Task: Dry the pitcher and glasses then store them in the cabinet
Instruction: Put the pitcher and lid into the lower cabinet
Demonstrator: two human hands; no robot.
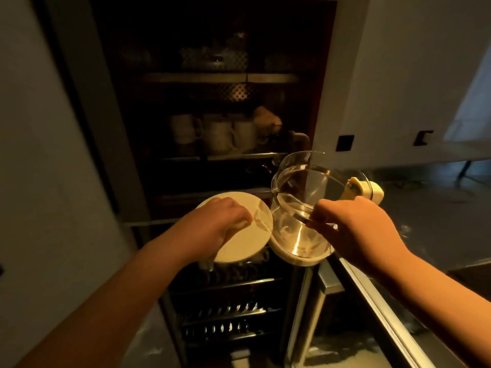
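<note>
Storing step: my right hand (pixel 353 229) grips the clear glass pitcher (pixel 305 208) by its handle; my left hand (pixel 220 221) pinches its round cream lid (pixel 239 235) at nine o'clock; next comes shelving both in the dark open cabinet (pixel 212 115) at twelve.

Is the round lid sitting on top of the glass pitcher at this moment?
No, the left hand holds the round lid off to the side, while the right hand holds the open glass pitcher by its handle.

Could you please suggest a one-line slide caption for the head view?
Right hand holding clear glass pitcher by its handle, left hand gripping round cream lid, before open dark cabinet.
</note>
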